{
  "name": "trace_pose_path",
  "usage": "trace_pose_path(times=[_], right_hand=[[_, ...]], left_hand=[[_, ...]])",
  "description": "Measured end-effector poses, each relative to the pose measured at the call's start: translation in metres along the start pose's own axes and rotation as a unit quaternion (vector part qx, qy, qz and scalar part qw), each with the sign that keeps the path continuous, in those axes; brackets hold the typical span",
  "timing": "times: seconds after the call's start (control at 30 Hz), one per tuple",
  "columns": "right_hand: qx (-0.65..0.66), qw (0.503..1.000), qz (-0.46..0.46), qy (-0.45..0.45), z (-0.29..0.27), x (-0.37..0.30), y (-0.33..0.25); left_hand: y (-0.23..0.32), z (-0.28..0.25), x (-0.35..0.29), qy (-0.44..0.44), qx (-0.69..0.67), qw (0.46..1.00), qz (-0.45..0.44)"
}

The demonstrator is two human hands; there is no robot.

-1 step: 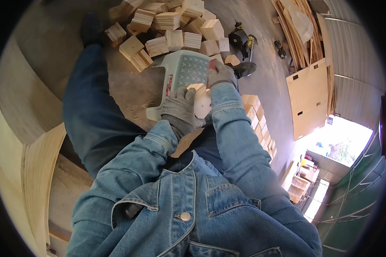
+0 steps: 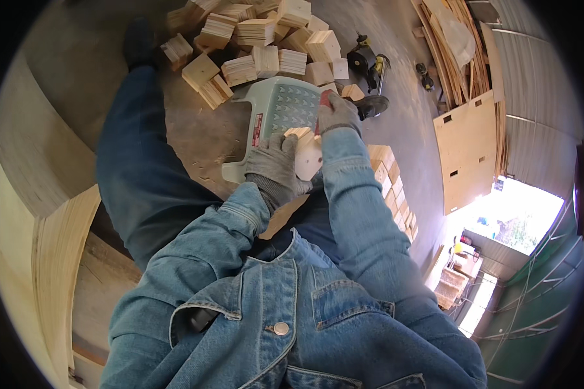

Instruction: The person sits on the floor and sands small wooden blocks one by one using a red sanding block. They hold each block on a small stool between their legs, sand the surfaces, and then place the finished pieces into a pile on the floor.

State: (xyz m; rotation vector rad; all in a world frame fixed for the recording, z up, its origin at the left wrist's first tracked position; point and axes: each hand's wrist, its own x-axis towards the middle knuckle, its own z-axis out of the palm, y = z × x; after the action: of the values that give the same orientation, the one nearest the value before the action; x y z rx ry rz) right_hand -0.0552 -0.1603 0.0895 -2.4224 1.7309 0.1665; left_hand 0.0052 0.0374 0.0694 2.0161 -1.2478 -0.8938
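My gloved left hand grips a pale wooden block with cut corners, holding it over the near edge of a grey-green plastic stool. A couple of small dark marks show on the block's face. Just beyond the block, my gloved right hand is closed around a red object. Most of that object is hidden by the fingers, so its kind is unclear. The stool's textured top faces up between my legs.
Many stacked-layer wooden blocks lie heaped beyond the stool. A black-and-yellow power tool lies right of them. More blocks are stacked by my right arm. Plywood sheets lean at the right; curved panels stand at the left.
My right hand has shifted slightly to the right with the red object, a little away from the block. The left hand still holds the block in nearly the same place.
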Motion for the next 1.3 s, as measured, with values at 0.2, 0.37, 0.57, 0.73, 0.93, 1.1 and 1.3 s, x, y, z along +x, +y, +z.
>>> trace_pose_path(times=[0.2, 0.37, 0.57, 0.73, 0.93, 1.1, 1.3], right_hand=[[0.067, 0.994, -0.087, 0.011, -0.017, -0.073, -0.007], [-0.007, 0.996, -0.078, 0.045, 0.001, -0.097, -0.015], [-0.003, 0.991, -0.077, 0.106, 0.011, -0.052, -0.025], [0.063, 0.993, -0.061, 0.074, 0.009, 0.004, 0.026], [0.196, 0.967, -0.162, 0.014, -0.005, -0.068, 0.046], [0.126, 0.972, -0.194, 0.04, 0.004, -0.067, 0.037], [0.257, 0.957, -0.072, -0.111, 0.026, 0.002, 0.065]], left_hand=[[-0.009, 0.012, 0.003, 0.068, 0.0, 0.997, 0.026], [-0.017, 0.022, 0.003, 0.065, 0.008, 0.998, 0.022], [-0.014, 0.02, 0.006, 0.052, 0.004, 0.999, 0.004], [-0.002, 0.002, 0.002, -0.008, 0.009, 1.0, 0.004], [-0.008, 0.012, 0.004, 0.037, 0.01, 0.999, 0.015], [-0.01, 0.017, -0.002, 0.073, 0.003, 0.997, 0.021], [-0.006, 0.013, -0.001, 0.048, -0.007, 0.998, 0.027]])
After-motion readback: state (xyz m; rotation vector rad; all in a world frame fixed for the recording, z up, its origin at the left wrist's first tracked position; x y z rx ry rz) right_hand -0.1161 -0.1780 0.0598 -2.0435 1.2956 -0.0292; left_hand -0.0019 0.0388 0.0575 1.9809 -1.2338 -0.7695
